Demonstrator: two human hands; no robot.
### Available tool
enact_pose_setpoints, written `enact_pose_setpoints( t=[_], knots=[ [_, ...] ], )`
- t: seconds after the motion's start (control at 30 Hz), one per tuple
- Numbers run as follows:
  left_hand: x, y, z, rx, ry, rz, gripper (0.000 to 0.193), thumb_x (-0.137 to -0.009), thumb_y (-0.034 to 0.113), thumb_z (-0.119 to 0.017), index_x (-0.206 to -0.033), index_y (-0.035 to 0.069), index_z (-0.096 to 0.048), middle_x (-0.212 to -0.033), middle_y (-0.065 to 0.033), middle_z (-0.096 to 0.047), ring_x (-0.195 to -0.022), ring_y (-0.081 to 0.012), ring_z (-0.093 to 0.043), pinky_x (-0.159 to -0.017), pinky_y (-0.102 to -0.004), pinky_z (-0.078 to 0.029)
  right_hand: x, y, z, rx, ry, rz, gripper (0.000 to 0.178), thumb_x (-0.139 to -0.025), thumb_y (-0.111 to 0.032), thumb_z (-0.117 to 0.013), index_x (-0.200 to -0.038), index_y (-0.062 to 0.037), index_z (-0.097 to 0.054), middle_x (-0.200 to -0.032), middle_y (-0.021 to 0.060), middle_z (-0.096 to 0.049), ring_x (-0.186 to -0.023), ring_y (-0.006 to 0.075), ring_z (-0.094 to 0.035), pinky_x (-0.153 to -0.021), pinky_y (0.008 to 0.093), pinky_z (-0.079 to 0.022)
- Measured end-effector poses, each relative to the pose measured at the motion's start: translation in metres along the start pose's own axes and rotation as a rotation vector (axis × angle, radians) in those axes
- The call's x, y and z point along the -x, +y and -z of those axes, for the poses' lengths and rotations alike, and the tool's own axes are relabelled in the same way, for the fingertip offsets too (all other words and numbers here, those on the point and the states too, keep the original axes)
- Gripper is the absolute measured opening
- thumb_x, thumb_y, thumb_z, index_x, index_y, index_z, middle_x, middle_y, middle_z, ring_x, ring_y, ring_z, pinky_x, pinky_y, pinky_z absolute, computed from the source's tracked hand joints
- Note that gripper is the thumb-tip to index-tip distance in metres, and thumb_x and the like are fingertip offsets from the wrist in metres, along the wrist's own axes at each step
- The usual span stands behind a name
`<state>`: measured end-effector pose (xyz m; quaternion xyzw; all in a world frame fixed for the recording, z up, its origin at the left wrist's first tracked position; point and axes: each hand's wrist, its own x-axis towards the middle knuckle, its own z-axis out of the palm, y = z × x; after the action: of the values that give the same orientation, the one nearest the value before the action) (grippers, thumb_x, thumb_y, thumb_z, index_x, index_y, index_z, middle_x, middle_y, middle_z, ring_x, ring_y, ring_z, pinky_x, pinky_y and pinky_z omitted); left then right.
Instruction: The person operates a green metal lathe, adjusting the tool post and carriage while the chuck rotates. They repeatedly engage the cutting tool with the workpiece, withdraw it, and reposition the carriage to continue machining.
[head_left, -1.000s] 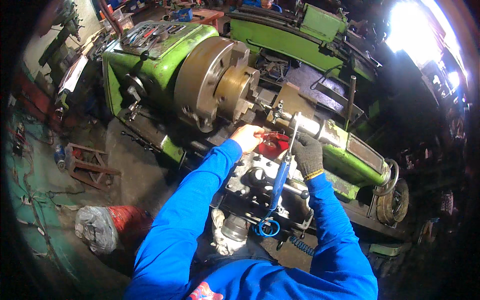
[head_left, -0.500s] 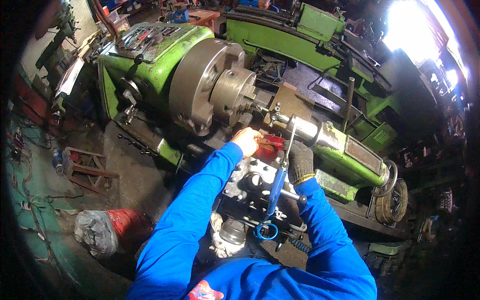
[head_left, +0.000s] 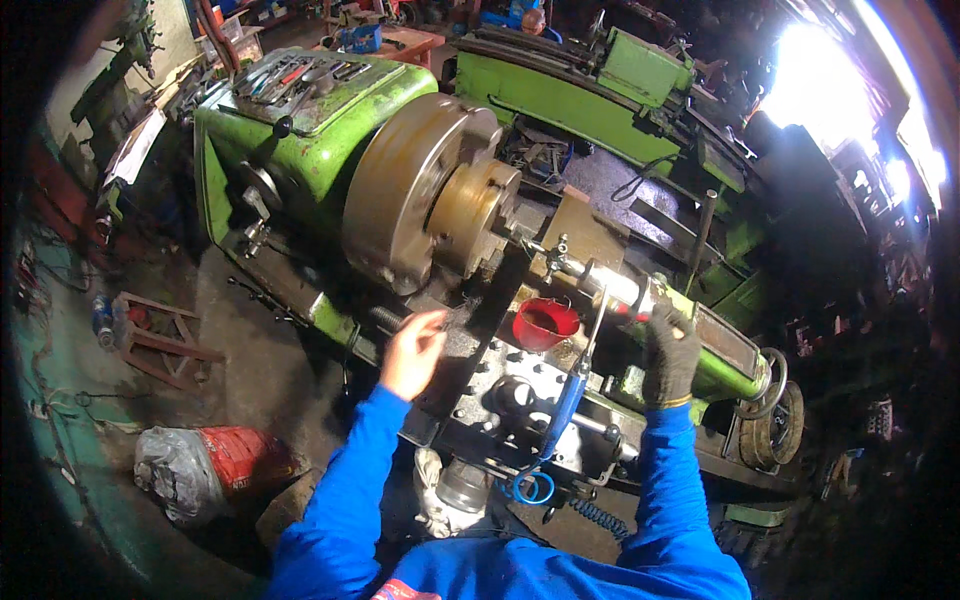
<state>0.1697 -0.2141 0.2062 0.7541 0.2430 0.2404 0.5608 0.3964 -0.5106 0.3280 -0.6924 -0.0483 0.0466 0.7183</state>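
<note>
Dim, crowded machine shop, brightly lit from the upper right; a green lathe (head_left: 310,150) runs slantwise across the view. Right hand (head_left: 670,352), in a grey knit glove: its grip appears clamped on a slim red piece (head_left: 630,315), mostly hidden by the fist, beside the green-painted tailstock (head_left: 728,372). Left hand (head_left: 410,352), bare: thumb and curled fingers slightly apart, nothing seen between them. The red cup (head_left: 548,338), open-topped and round-rimmed, stands between the hands, neither clearly nearer; it lies leftward of the gloved grip, and the long axis of the red piece points roughly to that side. Between cup and glove rises the thin metal nozzle of a blue-handled air gun (head_left: 563,415), slanting up and rightward, with a glossy blue hose (head_left: 514,487) looped at its lower end. Alongside, a pale steel block (head_left: 535,375) bears dark bolts. Beyond the left hand, a broad, brownish metal chuck (head_left: 395,195) carries a smaller cylinder (head_left: 475,215), both smeared by blur.
</note>
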Motion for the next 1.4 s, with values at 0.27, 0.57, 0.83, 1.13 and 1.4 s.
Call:
enact_pose_setpoints(
  t=[0.27,0.57,0.83,1.13,1.4],
  knots=[
    [0.155,-0.146,0.090,-0.168,0.183,0.340,0.029,-0.095,0.003,-0.067,-0.124,-0.002,-0.069,-0.119,-0.0113,-0.073,-0.110,-0.0207,-0.068,-0.099,-0.0335,-0.053,-0.069,-0.022,-0.115,0.540,-0.387,0.248,0.030,-0.090,-0.016,-0.075,-0.114,0.0021,-0.074,-0.093,0.0118,-0.077,-0.079,0.0163,-0.072,-0.071,0.0304,-0.057],
    [0.246,-0.211,0.134,-0.390,0.282,0.520,0.026,-0.089,0.006,-0.075,-0.114,0.005,-0.073,-0.113,-0.0161,-0.074,-0.107,-0.0338,-0.071,-0.096,-0.0429,-0.055,-0.089,-0.009,-0.192,1.060,-0.492,0.412,0.032,-0.093,-0.037,-0.064,-0.108,-0.0115,-0.077,-0.097,0.0194,-0.076,-0.090,0.0386,-0.074,-0.080,0.0469,-0.058],
    [0.261,-0.212,0.128,-0.494,0.059,0.593,0.030,-0.090,0.019,-0.076,-0.119,0.010,-0.073,-0.121,-0.0178,-0.071,-0.114,-0.0408,-0.066,-0.100,-0.0490,-0.053,-0.077,0.003,-0.182,1.179,-0.454,0.641,0.029,-0.092,-0.036,-0.067,-0.109,-0.0136,-0.075,-0.096,0.0187,-0.076,-0.094,0.0389,-0.073,-0.082,0.0501,-0.058],
    [0.285,-0.203,0.135,-0.524,-0.046,0.823,0.036,-0.094,0.025,-0.074,-0.126,0.009,-0.071,-0.127,-0.0196,-0.071,-0.121,-0.0406,-0.065,-0.105,-0.0471,-0.052,-0.181,0.042,-0.196,1.410,-0.554,0.827,0.024,-0.094,-0.027,-0.067,-0.089,-0.0055,-0.075,-0.078,0.0144,-0.075,-0.065,0.0275,-0.074,-0.055,0.0396,-0.057],
    [0.317,-0.243,0.151,-0.572,-0.055,0.826,0.035,-0.093,0.026,-0.075,-0.123,0.009,-0.072,-0.127,-0.0196,-0.071,-0.120,-0.0393,-0.064,-0.104,-0.0470,-0.052,-0.244,0.047,-0.217,1.532,-0.906,0.675,0.014,-0.093,-0.022,-0.066,-0.091,-0.0098,-0.072,-0.070,0.0095,-0.071,-0.061,0.0244,-0.071,-0.055,0.0396,-0.054]
  ],
)
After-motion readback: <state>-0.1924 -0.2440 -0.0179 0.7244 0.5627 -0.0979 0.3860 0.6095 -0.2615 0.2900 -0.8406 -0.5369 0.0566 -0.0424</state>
